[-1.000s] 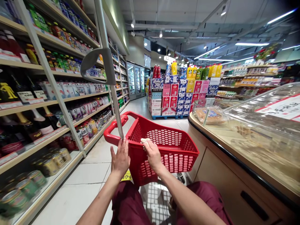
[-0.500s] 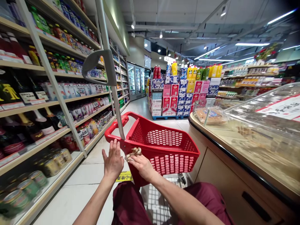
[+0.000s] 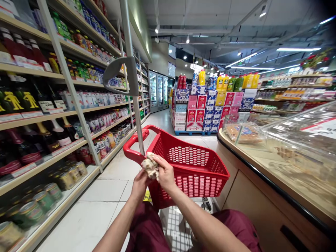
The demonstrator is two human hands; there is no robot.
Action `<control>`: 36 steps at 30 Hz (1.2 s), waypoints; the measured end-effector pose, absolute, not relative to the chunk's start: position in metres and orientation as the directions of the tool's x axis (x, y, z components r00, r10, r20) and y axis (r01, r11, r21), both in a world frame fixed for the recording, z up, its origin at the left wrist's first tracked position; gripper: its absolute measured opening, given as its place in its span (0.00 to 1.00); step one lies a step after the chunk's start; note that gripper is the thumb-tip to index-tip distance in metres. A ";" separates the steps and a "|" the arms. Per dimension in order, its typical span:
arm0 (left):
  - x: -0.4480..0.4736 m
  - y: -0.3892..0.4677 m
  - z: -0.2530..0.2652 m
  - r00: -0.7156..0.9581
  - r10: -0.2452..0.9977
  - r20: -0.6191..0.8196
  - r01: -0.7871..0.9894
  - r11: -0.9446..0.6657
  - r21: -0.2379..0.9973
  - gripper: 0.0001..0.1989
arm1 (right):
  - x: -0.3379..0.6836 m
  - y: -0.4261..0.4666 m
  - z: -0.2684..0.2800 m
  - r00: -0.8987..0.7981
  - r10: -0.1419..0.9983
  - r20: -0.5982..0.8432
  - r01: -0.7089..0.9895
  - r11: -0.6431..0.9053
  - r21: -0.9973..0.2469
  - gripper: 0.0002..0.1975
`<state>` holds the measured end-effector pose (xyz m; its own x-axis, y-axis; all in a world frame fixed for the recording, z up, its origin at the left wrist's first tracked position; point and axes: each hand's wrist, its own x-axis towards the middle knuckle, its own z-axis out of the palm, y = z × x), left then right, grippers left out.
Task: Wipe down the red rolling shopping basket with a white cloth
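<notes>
A crumpled cream cloth (image 3: 150, 166) is bunched between my two hands, in front of the near side of a red shopping cart basket (image 3: 193, 166). From the right, my right hand (image 3: 166, 172) grips the cloth with bent fingers. Lower and to the left, my left hand (image 3: 141, 182) has its fingers closed at the cloth's lower edge; the fingertips are partly hidden. Beside the cloth, a metal pole (image 3: 139, 129) rises from the cart's rear to a grey loop handle (image 3: 132, 77). The basket holds nothing that I can see.
Shelves of bottles and cans (image 3: 76, 112) line the left. A counter (image 3: 237, 159) with clear covers and packaged food stands close on the right. Ahead is a pallet stack of drink cartons (image 3: 196, 108). A yellow floor sticker (image 3: 147, 196) shows beneath my left hand.
My left hand, open beside the cart before, has moved right and closed at the cloth. My right hand has lifted the cloth up toward the rim. The view has shifted slightly left.
</notes>
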<state>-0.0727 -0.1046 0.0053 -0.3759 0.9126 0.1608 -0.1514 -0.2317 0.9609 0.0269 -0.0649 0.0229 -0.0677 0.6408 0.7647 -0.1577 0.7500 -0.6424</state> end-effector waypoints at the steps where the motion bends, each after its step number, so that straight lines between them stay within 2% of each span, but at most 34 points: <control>1: -0.067 -0.105 0.009 -0.351 0.929 0.114 -0.224 -0.202 0.953 0.20 | 0.028 -0.065 0.023 -0.055 0.651 0.757 -0.150 0.745 -0.650 0.23; 3: -0.060 -0.107 0.017 -0.373 0.926 0.061 -0.313 -0.187 0.931 0.18 | 0.030 -0.068 0.021 -0.079 0.622 0.779 -0.090 0.774 -0.627 0.22; 6: -0.061 -0.110 0.025 -0.431 0.902 -0.006 -0.407 -0.189 0.894 0.15 | 0.035 -0.075 0.011 -0.254 0.513 0.820 0.008 0.849 -0.529 0.22; 9: -0.074 -0.116 0.032 -0.352 0.934 -0.068 -0.396 -0.083 0.914 0.14 | 0.038 -0.078 -0.001 -0.410 0.411 0.814 0.068 0.904 -0.422 0.28; 12: -0.094 -0.119 0.047 -0.214 0.973 -0.084 -0.247 0.029 0.968 0.14 | 0.032 -0.066 0.012 -0.407 0.318 0.856 0.114 0.948 -0.298 0.24; 14: -0.107 -0.115 0.065 -0.293 0.956 0.023 -0.061 -0.042 0.997 0.16 | 0.023 -0.051 0.049 -0.345 0.218 0.913 0.166 0.972 -0.169 0.20; 15: -0.112 -0.111 0.075 -0.392 0.910 0.136 0.083 -0.112 0.990 0.17 | 0.017 -0.042 0.075 -0.308 0.156 0.939 0.208 0.974 -0.093 0.18; 17: -0.120 -0.100 0.097 -0.528 0.723 0.445 0.465 -0.192 0.864 0.21 | 0.005 -0.023 0.131 -0.294 0.074 0.953 0.314 0.949 0.023 0.18; 19: -0.125 -0.089 0.113 -0.473 0.569 0.673 0.768 -0.108 0.631 0.27 | -0.004 -0.008 0.171 -0.363 0.029 0.931 0.379 0.918 0.119 0.20; 21: -0.128 -0.081 0.117 -0.367 0.570 0.735 0.899 0.014 0.438 0.31 | -0.008 0.002 0.180 -0.492 -0.036 0.870 0.347 0.908 0.234 0.21; 23: -0.131 -0.079 0.108 -0.313 0.614 0.725 0.939 0.087 0.332 0.32 | -0.007 0.005 0.160 -0.629 -0.104 0.771 0.244 0.914 0.323 0.20; 25: -0.135 -0.081 0.093 -0.274 0.635 0.722 0.957 0.105 0.271 0.31 | -0.003 0.006 0.134 -0.722 -0.157 0.674 0.134 0.924 0.358 0.18; 27: -0.138 -0.083 0.079 -0.241 0.644 0.726 0.968 0.105 0.229 0.31 | -0.002 0.006 0.125 -0.738 -0.163 0.655 0.097 0.935 0.342 0.17; 32: -0.135 -0.085 0.070 -0.204 0.649 0.733 0.979 0.130 0.158 0.31 | -0.005 0.008 0.160 -0.583 -0.062 0.810 0.235 0.942 0.241 0.18; 36: -0.133 -0.088 0.066 -0.199 0.661 0.724 0.980 0.126 0.154 0.31 | -0.001 0.002 0.131 -0.695 -0.083 0.714 0.190 0.937 0.294 0.17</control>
